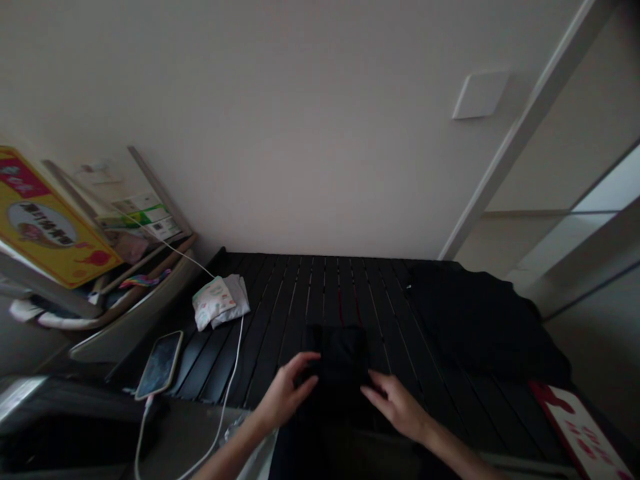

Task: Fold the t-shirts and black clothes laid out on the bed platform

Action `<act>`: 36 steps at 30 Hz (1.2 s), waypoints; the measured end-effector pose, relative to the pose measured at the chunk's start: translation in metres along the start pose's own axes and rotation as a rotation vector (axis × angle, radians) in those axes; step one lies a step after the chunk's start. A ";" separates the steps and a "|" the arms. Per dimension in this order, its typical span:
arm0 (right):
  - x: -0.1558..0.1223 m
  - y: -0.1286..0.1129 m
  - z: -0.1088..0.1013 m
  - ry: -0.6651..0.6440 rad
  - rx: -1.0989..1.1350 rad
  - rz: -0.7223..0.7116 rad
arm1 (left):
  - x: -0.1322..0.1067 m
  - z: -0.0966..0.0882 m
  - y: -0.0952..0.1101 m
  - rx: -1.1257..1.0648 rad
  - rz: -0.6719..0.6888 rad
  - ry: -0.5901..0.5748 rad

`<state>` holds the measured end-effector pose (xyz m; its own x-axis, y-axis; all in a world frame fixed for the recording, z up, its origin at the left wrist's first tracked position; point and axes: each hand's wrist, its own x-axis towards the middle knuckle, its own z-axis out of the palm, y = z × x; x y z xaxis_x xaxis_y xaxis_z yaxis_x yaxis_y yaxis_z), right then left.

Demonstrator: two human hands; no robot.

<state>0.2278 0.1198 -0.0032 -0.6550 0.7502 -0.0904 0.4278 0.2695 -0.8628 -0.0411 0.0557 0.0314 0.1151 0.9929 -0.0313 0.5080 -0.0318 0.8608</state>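
A small folded black cloth (343, 357) lies near the front edge of the black slatted table, in the lower middle of the head view. My left hand (287, 393) holds its left side, thumb and forefinger on the fabric. On the opposite side, my right hand (397, 403) grips the right edge between thumb and fingers. Dim light makes the folds hard to make out. Farther right, a larger black garment (480, 320) is spread over the table's end.
Slatted table (295, 293) meets a white wall. At left are a phone (160, 363) with a white cable (227, 393), small packets (217, 303), and a rack (145, 267) with a yellow box (50, 220). A red-and-white printed item (580, 427) sits at lower right.
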 end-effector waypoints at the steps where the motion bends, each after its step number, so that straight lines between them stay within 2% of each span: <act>1: 0.014 -0.001 -0.003 0.085 -0.011 0.029 | 0.019 -0.004 -0.002 -0.012 -0.010 0.084; 3: 0.044 -0.001 -0.004 0.248 -0.108 0.086 | 0.055 -0.004 -0.009 0.024 -0.059 0.201; 5: 0.067 0.003 0.004 0.418 -0.291 0.162 | 0.081 0.004 -0.017 0.188 -0.099 0.312; 7: 0.078 0.010 0.021 0.544 -0.488 0.195 | 0.091 0.021 -0.027 0.406 -0.106 0.393; 8: 0.078 0.014 0.031 0.567 -0.572 0.177 | 0.090 0.031 -0.032 0.510 -0.092 0.405; 11: 0.069 0.032 0.058 0.485 -0.701 0.053 | 0.076 0.062 -0.051 0.733 -0.023 0.330; 13: 0.062 0.043 0.071 0.417 -0.718 0.030 | 0.065 0.076 -0.063 0.825 -0.016 0.281; 17: 0.060 0.052 0.077 0.400 -0.718 0.063 | 0.061 0.084 -0.072 0.913 -0.025 0.276; 19: 0.061 0.051 0.075 0.415 -0.721 0.052 | 0.062 0.083 -0.069 0.925 -0.029 0.304; 21: 0.061 0.049 0.071 0.466 -0.730 0.062 | 0.058 0.082 -0.063 0.921 -0.083 0.385; 25: 0.053 0.046 0.059 0.638 -0.784 0.302 | 0.040 0.079 -0.054 0.821 -0.308 0.571; 28: 0.048 0.041 0.053 0.630 -0.830 0.426 | 0.032 0.077 -0.053 0.673 -0.338 0.554; 32: 0.053 0.030 0.053 0.580 -0.793 0.462 | 0.039 0.075 -0.057 0.469 -0.308 0.541; 36: 0.062 0.021 0.051 0.586 -0.742 0.464 | 0.054 0.075 -0.053 0.343 -0.344 0.521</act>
<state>0.1638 0.1412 -0.0521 -0.0108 0.9957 0.0917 0.9633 0.0350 -0.2662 0.0020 0.1024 -0.0536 -0.4799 0.8760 0.0484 0.6918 0.3439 0.6350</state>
